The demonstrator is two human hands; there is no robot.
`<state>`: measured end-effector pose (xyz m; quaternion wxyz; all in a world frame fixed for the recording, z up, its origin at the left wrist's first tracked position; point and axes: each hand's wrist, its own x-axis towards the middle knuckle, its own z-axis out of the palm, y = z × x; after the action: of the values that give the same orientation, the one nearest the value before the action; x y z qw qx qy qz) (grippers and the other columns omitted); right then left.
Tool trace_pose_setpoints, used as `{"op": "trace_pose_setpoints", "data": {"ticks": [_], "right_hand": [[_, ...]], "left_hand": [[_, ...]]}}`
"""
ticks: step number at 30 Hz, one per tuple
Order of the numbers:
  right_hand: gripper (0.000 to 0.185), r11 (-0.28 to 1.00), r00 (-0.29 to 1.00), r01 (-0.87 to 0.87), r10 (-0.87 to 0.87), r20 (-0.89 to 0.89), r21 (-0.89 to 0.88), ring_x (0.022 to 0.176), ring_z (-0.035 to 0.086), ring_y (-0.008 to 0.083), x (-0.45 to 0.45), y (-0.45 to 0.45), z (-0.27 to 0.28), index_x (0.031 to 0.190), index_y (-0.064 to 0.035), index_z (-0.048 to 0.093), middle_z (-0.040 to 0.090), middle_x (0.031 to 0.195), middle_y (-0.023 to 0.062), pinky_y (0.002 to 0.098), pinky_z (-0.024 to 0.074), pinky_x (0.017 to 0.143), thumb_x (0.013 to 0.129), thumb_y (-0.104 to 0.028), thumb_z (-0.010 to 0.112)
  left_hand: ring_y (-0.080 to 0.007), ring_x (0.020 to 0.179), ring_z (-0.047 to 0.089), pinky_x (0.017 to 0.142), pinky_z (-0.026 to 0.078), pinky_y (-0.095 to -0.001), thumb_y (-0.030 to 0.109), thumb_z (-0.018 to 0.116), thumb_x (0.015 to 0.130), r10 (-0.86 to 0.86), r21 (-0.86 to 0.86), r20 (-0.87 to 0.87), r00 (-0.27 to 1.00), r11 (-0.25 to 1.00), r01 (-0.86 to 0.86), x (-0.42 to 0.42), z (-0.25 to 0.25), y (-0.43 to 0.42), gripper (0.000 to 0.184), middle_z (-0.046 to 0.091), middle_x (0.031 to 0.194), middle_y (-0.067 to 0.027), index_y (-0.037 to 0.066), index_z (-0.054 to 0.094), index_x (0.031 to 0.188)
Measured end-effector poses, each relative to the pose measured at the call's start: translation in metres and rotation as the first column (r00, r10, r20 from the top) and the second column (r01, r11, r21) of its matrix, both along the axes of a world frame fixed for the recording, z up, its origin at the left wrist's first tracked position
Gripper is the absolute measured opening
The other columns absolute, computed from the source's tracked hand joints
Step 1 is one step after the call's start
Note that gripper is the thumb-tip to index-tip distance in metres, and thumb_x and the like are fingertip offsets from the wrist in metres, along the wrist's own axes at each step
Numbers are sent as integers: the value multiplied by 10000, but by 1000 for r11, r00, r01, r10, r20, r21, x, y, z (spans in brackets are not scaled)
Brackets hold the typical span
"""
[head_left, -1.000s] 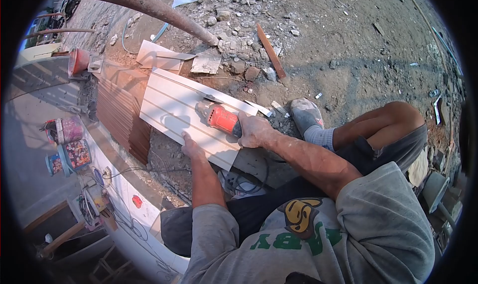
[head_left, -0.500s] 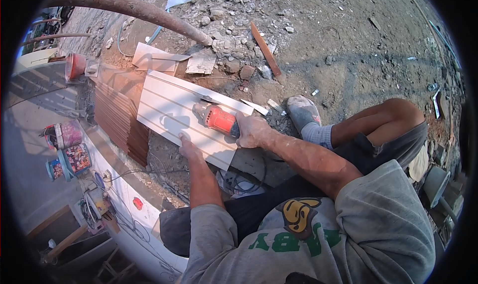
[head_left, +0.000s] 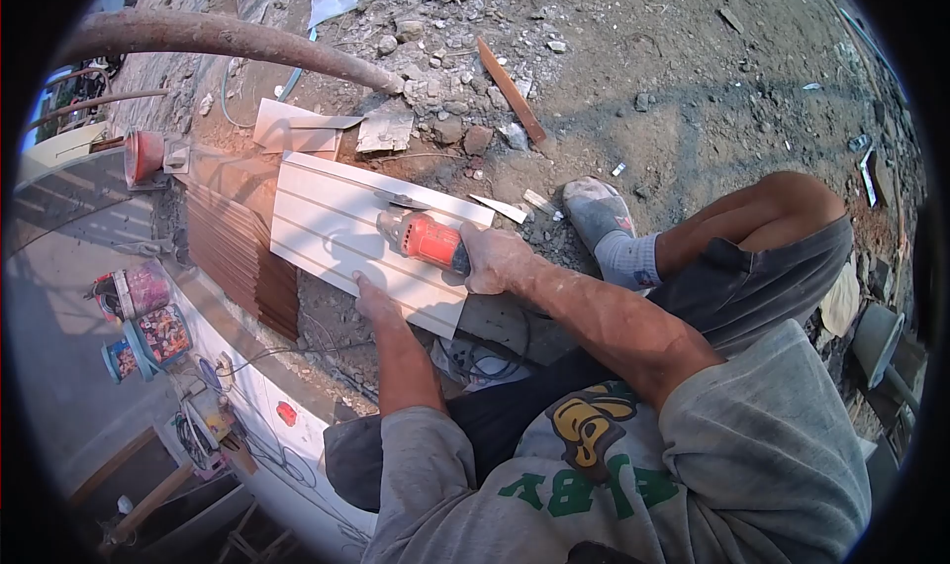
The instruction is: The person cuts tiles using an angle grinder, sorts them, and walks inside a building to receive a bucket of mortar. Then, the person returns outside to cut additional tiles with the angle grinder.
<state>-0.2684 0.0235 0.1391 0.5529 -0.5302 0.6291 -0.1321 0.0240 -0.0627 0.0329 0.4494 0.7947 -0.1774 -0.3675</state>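
Note:
A red power grinder (head_left: 427, 241) with a metal head lies over a pale tile (head_left: 332, 203) marked with parallel brown lines. My right hand (head_left: 495, 257) is wrapped round the dark rear end of the grinder. The grinder's head points left, and its disc is near the tile's upper part. At the tile's lower edge, my left hand (head_left: 376, 299) grips the rim, thumb on top and the other fingers mostly hidden. Left of the tile stands a stack of reddish-brown tiles (head_left: 233, 252).
A rusty pipe (head_left: 247, 45) crosses the upper left. Tile offcuts (head_left: 297, 127) and a brown strip (head_left: 510, 89) lie on the rubble. Buckets (head_left: 158, 331) stand at the left, near a cable (head_left: 282, 455). My socked foot (head_left: 599, 213) is right of the tile.
The view has shifted, so the ground and pipe appear further left and the pipe lower. The grinder has moved slightly left along the tile with my right hand. My left hand keeps its grip.

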Motion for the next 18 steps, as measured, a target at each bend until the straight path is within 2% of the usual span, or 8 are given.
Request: {"op": "trace_pose_setpoints", "data": {"ticks": [14, 18], "right_hand": [[588, 997, 999, 39, -39, 15, -65, 937, 618, 430, -3, 12, -8, 1124, 22, 453, 636, 933, 274, 470, 483, 821, 694, -286, 708], [628, 994, 998, 58, -56, 26, -95, 931, 616, 435, -3, 16, -15, 1079, 37, 465, 636, 920, 280, 475, 479, 811, 704, -394, 727]], "left_hand": [[-331, 1045, 581, 905, 495, -415, 427, 671, 849, -22, -21, 11, 1000, 1000, 22, 0, 1, 2, 769, 535, 1210, -261, -204, 421, 1209], [-335, 1080, 566, 941, 475, -414, 428, 670, 849, -21, -3, -9, 1000, 1000, 21, -4, 6, 3, 783, 520, 1246, -256, -201, 402, 1232]]}}
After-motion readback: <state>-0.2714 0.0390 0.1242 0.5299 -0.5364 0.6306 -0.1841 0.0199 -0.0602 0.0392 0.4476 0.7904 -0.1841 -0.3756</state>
